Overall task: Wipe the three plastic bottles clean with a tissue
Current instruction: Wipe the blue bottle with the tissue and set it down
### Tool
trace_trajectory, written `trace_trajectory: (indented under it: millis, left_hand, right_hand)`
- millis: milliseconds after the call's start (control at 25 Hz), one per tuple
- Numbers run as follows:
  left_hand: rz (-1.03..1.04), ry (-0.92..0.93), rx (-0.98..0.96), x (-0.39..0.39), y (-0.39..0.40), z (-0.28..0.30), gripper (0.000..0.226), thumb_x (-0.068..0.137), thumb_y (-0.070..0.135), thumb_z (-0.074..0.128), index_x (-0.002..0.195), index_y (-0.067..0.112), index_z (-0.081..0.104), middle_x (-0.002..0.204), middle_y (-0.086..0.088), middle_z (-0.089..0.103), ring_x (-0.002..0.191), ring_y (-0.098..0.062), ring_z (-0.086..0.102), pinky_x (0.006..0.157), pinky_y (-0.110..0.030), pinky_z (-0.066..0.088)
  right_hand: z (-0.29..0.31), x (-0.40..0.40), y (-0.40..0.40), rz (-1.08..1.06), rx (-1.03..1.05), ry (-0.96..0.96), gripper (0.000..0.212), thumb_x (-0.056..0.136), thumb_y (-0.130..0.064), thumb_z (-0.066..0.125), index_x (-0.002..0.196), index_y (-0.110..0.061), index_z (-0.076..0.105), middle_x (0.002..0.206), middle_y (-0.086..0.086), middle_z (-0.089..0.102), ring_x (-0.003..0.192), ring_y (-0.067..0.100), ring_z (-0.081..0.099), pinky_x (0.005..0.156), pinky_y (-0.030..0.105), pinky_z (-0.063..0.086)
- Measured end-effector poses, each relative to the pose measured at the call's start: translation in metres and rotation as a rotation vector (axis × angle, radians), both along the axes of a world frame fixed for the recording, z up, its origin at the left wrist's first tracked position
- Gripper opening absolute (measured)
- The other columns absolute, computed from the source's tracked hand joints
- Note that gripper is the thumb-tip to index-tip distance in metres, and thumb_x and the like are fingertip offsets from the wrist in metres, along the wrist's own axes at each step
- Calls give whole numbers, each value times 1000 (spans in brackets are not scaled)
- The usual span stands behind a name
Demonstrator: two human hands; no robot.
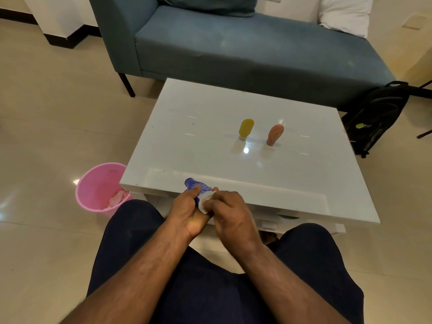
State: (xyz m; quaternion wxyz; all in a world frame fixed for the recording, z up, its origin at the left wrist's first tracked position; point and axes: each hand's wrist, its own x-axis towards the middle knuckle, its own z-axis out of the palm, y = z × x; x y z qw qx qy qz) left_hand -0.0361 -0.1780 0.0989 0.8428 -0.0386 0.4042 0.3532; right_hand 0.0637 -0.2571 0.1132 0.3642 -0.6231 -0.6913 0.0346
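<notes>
My left hand [187, 212] grips a blue and white plastic bottle [195, 186] tilted over the near edge of the white table [210, 160]. My right hand [230, 215] pinches a white tissue [207, 199] against the bottle's lower end. Most of the tissue is hidden under my fingers. A yellow bottle [246, 127] and an orange bottle [275, 134] stand upright side by side in the middle of the table, apart from both hands.
A pink bin [98, 183] with crumpled tissue inside stands on the floor left of the table. A blue sofa [233, 47] lies behind the table. A black backpack [376, 115] leans at the right. My knees sit under the table's near edge.
</notes>
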Motion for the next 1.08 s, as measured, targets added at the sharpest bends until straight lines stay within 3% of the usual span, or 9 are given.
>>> trace_trajectory:
  millis: [120, 280, 440, 560, 680, 880, 1080]
  left_hand:
    - [5, 50, 26, 1, 1, 0, 44, 104, 13, 50, 146, 8, 39, 119, -25, 60, 98, -35, 65, 65, -53, 62]
    - [-59, 18, 38, -3, 0, 5, 40, 101, 19, 52, 140, 8, 51, 110, -17, 68, 89, -29, 68, 70, -45, 63]
    - [-168, 65, 92, 1, -6, 12, 33, 94, 26, 52, 118, 8, 64, 90, -10, 71, 82, -25, 66, 93, -48, 50]
    - [-219, 106, 150, 4, -10, 20, 27, 90, 30, 53, 107, 14, 69, 85, -9, 68, 91, -25, 64, 92, -52, 51]
    - [-273, 113, 183, 1, -9, 21, 32, 93, 33, 53, 114, 15, 69, 87, -8, 71, 91, -23, 66, 87, -48, 55]
    - [-227, -6, 131, -3, -8, 17, 48, 90, 53, 64, 107, 9, 69, 76, -9, 66, 69, -22, 67, 71, -38, 57]
    - [-328, -4, 205, 0, -9, 20, 36, 88, 43, 59, 107, 15, 72, 94, -10, 69, 79, -25, 64, 74, -40, 53]
  right_hand:
    - [4, 7, 3, -187, -62, 225, 23, 78, 7, 65, 90, -12, 71, 91, -3, 61, 85, 10, 58, 74, 27, 52]
    - [13, -1, -1, -133, -116, 337, 22, 81, 5, 65, 92, -14, 70, 94, -8, 62, 90, 4, 59, 78, 17, 50]
    - [25, 2, 7, -271, -389, 814, 11, 89, -16, 65, 92, -25, 70, 96, -11, 68, 90, 3, 63, 75, 23, 54]
    - [36, 1, 18, -298, -347, 691, 8, 89, -23, 65, 91, -30, 69, 96, -15, 65, 89, -5, 60, 71, 10, 49]
    - [42, -1, 23, -285, -303, 579, 7, 89, -22, 64, 93, -26, 68, 94, -17, 61, 88, -8, 57, 67, 4, 43]
    - [36, -20, -2, -123, -194, 341, 15, 87, -6, 63, 94, -18, 70, 94, -9, 63, 90, 2, 57, 83, 12, 45]
    - [30, 17, 31, -254, -230, 300, 17, 85, -5, 61, 85, -20, 68, 87, -11, 62, 81, 7, 58, 76, 31, 53]
